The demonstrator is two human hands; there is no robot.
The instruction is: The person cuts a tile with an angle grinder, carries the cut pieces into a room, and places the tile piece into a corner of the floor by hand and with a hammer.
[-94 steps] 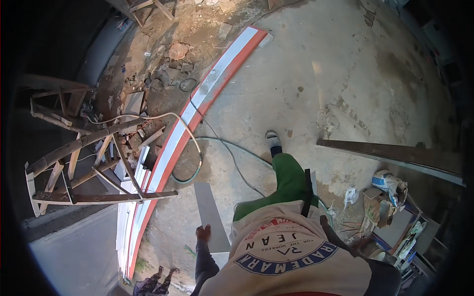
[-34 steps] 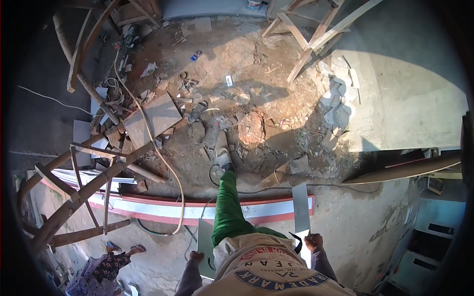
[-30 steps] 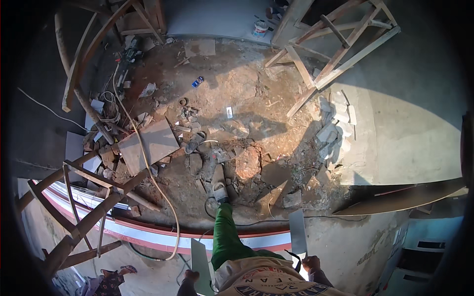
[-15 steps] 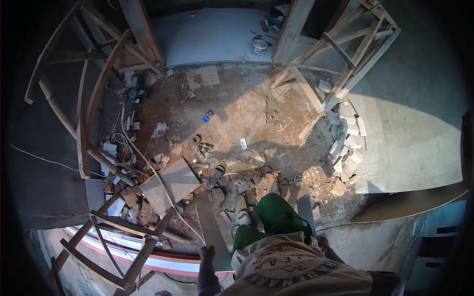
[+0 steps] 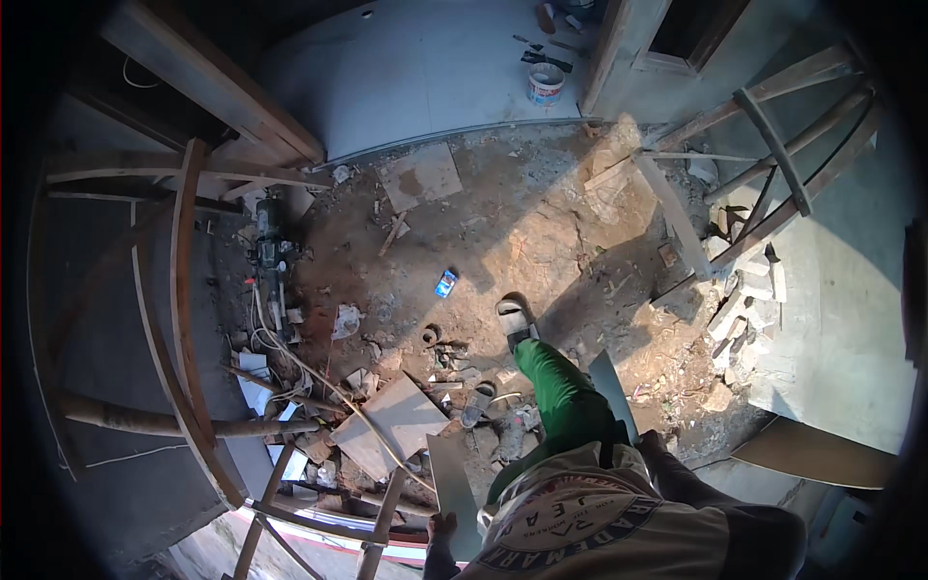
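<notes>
My left hand [image 5: 442, 528] is closed on the outer edge of a flat grey board [image 5: 452, 488], which hangs beside my left leg. On the other side, my right hand [image 5: 652, 444] grips a similar grey board [image 5: 613, 391] next to my right leg. My body hides the space between them, so I cannot tell whether they are separate pieces. My foot in a sandal [image 5: 514, 317] is set forward on the dirt, below a green trouser leg.
Rubble and a square beige panel [image 5: 391, 425] lie at front left, crossed by a pale hose [image 5: 358, 411]. A power tool [image 5: 269, 237], blue packet [image 5: 446, 283] and white bucket [image 5: 545, 85] are farther off. Wooden frames [image 5: 188, 290] stand left and right; broken blocks [image 5: 749, 314] are piled right.
I have stepped forward, one sandalled foot now out ahead on the dirt. The view has shifted, and the floor objects sit lower and farther right. Both hands keep their grip.
</notes>
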